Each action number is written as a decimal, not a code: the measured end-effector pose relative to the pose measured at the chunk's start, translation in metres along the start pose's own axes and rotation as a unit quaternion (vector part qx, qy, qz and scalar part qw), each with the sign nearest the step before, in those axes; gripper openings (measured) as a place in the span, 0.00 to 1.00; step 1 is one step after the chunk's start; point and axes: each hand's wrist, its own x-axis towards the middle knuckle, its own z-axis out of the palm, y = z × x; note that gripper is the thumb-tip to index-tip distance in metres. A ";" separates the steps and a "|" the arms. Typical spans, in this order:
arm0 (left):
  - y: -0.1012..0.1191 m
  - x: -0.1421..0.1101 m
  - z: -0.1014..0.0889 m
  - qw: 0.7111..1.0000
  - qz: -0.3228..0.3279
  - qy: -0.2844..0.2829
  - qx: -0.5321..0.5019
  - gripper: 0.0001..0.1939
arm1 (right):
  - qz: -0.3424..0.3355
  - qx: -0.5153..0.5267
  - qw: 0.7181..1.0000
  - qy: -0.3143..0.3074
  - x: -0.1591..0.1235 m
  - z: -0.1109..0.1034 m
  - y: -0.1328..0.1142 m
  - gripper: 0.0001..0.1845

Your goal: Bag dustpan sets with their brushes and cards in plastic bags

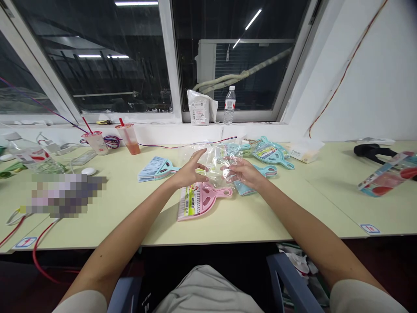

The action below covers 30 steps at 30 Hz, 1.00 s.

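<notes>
While the right hand [244, 171] pinches the clear bag [215, 164] just beyond the pink dustpan set [206, 199], the left hand [190, 170] stands wide-fingered at its film, contact unclear; step reads as spreading the bag, next move likely wanting a light two-sided hold.

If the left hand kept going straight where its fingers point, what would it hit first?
The clear bag, right by the left hand's fingertips, perhaps already touching; depth is hard to judge. Beyond it comes the right hand.
</notes>
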 end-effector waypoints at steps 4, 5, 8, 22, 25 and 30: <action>0.001 -0.001 0.000 1.000 -0.014 -0.017 0.006 0.51 | -0.012 -0.005 1.000 -0.004 -0.001 -0.001 -0.001 0.25; 0.001 -0.001 0.001 1.000 -0.020 -0.018 -0.002 0.50 | -0.014 -0.009 1.000 -0.008 -0.001 -0.001 -0.001 0.26; -0.002 0.001 0.003 0.999 -0.019 -0.002 -0.051 0.43 | -0.016 -0.023 0.999 -0.016 -0.003 0.001 -0.002 0.26; -0.012 0.015 0.010 0.959 0.016 0.215 -0.184 0.18 | -0.030 -0.077 0.995 -0.052 -0.004 0.002 0.005 0.28; -0.008 0.015 0.011 0.945 -0.017 0.238 -0.225 0.24 | -0.041 -0.089 0.994 -0.057 -0.006 0.006 0.004 0.27; -0.004 0.012 0.010 0.939 -0.082 0.216 -0.256 0.25 | -0.062 -0.096 0.989 -0.095 -0.008 0.013 0.004 0.26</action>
